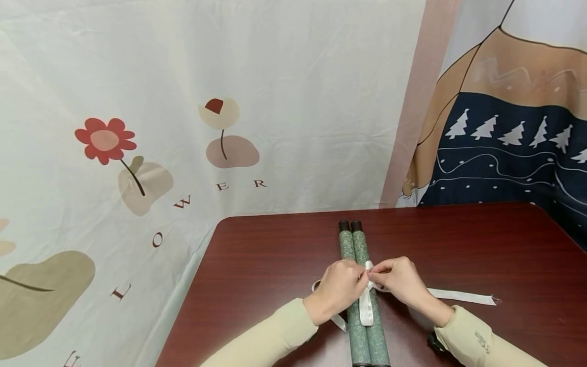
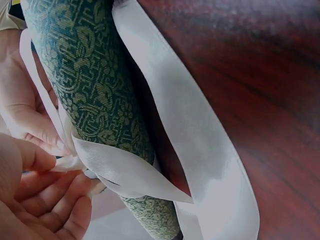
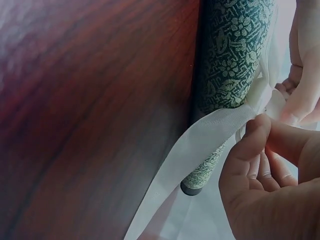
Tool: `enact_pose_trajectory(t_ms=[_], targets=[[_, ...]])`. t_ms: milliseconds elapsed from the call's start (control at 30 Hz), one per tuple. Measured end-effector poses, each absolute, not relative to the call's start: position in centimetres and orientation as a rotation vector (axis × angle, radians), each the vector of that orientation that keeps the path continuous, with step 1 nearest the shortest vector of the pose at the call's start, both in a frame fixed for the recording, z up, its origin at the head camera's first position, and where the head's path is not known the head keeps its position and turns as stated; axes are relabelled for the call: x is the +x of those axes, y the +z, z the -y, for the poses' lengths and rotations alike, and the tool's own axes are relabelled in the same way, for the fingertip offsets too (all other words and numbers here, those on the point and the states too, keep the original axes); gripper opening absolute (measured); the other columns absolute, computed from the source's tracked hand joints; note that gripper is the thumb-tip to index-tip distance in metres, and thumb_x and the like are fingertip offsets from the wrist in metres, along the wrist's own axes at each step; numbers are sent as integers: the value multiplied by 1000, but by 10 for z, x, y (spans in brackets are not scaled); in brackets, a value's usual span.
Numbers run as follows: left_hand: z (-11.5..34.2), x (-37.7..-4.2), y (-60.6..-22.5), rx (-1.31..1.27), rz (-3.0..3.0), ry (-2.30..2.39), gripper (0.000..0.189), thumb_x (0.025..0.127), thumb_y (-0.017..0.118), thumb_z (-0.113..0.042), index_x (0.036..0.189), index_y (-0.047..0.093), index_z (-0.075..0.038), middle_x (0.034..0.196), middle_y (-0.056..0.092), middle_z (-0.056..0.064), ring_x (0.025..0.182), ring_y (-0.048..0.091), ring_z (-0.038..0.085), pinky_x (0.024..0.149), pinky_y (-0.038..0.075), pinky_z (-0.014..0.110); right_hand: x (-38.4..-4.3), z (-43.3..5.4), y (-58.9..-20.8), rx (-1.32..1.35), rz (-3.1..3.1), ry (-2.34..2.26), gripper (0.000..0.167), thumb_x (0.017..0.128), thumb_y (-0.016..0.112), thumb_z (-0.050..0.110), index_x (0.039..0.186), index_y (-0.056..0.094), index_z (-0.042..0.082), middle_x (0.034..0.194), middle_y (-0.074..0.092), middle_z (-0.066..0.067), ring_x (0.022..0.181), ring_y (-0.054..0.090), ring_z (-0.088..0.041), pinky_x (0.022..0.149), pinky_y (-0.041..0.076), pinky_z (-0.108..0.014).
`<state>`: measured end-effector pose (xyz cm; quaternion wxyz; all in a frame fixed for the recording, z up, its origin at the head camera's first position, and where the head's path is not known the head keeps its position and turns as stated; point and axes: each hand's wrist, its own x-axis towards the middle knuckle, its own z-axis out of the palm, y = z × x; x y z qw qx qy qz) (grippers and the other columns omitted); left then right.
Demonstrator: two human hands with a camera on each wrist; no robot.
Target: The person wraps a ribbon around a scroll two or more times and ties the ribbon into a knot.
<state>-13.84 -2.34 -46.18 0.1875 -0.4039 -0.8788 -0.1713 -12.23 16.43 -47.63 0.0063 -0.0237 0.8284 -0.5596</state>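
Note:
Two green patterned scrolls (image 1: 377,329) with dark end knobs lie side by side on the table, pointing away from me. A white ribbon (image 1: 366,308) wraps around them, with a knot or loop at the top and a flat strip hanging along the scrolls. My left hand (image 1: 338,286) pinches the ribbon between thumb and finger, close over the scrolls. Facing it, my right hand (image 1: 400,279) pinches the ribbon by the knot, the fingertips of both hands nearly meeting. In the right wrist view a ribbon strip (image 3: 185,150) runs from the knot down across the table.
The dark red wooden table (image 1: 275,250) has its far edge against a pale cloth (image 1: 312,102) printed with flowers and letters. One ribbon tail (image 1: 463,296) stretches to the right over the tabletop. A ribbon loop (image 2: 200,135) lies left of the scrolls.

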Motion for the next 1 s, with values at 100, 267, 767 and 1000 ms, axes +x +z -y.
enact_pose_trajectory(t_ms=[100,267,767,1000], targets=[[23,-137,-463,-1221,2436,-382,23,96,70,-12,73,71,-16,64,55,-9,61,50,4,63,50,20,-123,-165,-477,-39,-2542,-1798,5,85,80,2,83,79,-2,65,71,-6,59,66,-11,55,56,-24],[23,-135,-465,-1311,2407,-248,20,97,69,-13,78,69,-18,68,58,-11,67,55,5,72,52,22,-124,-167,-477,6,-2378,-1923,7,88,77,-4,88,74,-10,71,73,-13,61,68,-12,58,60,-27],[23,-131,-467,-1336,2403,-52,13,97,72,-15,85,73,-19,77,66,-9,71,55,6,73,49,19,-126,-183,-470,-104,-2606,-1744,6,89,75,-3,95,75,-7,73,73,-10,63,68,-16,57,55,-27],[23,-131,-468,-1330,2399,-33,14,96,74,-16,82,75,-20,75,64,-9,69,54,7,71,48,20,-137,-190,-456,-399,-2763,-1520,13,91,75,4,103,77,-1,91,75,-3,75,65,-10,64,52,-25]])
